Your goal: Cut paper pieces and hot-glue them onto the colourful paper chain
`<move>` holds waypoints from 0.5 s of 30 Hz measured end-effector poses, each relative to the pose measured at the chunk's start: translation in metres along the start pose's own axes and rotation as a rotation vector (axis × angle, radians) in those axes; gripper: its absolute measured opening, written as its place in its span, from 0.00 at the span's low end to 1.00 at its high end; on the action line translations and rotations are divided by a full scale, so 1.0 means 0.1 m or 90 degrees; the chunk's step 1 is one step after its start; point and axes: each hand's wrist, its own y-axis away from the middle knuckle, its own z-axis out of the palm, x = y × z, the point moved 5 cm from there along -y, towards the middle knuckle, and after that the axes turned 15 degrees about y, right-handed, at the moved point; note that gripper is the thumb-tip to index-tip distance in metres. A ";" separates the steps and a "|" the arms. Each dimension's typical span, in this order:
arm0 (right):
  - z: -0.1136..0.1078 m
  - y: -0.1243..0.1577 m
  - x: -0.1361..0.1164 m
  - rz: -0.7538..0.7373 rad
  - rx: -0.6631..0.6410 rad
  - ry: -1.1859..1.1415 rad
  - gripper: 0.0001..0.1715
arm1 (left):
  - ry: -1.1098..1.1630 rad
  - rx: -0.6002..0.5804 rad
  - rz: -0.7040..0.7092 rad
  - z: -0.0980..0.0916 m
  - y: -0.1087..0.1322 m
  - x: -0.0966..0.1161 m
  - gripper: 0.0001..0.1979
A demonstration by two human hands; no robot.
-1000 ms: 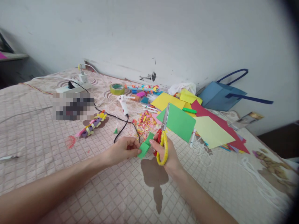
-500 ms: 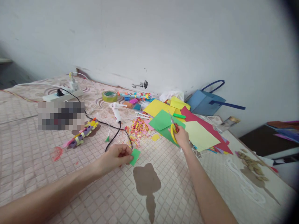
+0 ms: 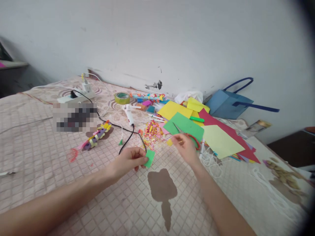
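My left hand point(image 3: 134, 159) pinches a small green paper piece point(image 3: 150, 158) between thumb and fingers, just above the tablecloth. My right hand point(image 3: 185, 147) is empty, its fingers loosely bent and apart. Right behind it, a pair of scissors point(image 3: 195, 140) lies with its blades over a large green sheet point(image 3: 185, 123); my hand partly hides the handles. A small yellow paper scrap point(image 3: 169, 142) shows by my right fingertips, and I cannot tell whether they touch it. Beyond my left hand rests a white glue gun point(image 3: 129, 115) with a black cord.
Colored paper scraps point(image 3: 154, 131) are heaped mid-table. Yellow sheets point(image 3: 172, 109), a red sheet point(image 3: 221, 123) and a blue bag point(image 3: 227, 103) stand farther right. To the left are a decorated purple stick point(image 3: 98, 136), a tape roll point(image 3: 122, 97) and a power strip point(image 3: 71, 97). White string point(image 3: 211, 160) lies right.
My right hand has let go of the scissors, which now lie on the green sheet, and has drawn slightly toward me. My left hand still holds the green piece. The view has shifted left.
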 end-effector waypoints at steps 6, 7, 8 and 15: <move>0.43 0.45 -0.72 -0.001 -0.295 -0.514 0.12 | -0.037 -0.031 0.055 0.03 0.01 0.01 0.12; 0.45 0.47 -0.73 0.036 -0.296 -0.552 0.12 | -0.039 -0.038 0.081 0.05 0.02 0.04 0.11; 0.46 0.48 -0.71 0.069 -0.295 -0.578 0.12 | -0.042 -0.046 0.117 0.07 0.04 0.07 0.11; 0.49 0.50 -0.64 0.116 -0.303 -0.614 0.10 | -0.181 -0.083 0.247 0.12 0.09 0.15 0.04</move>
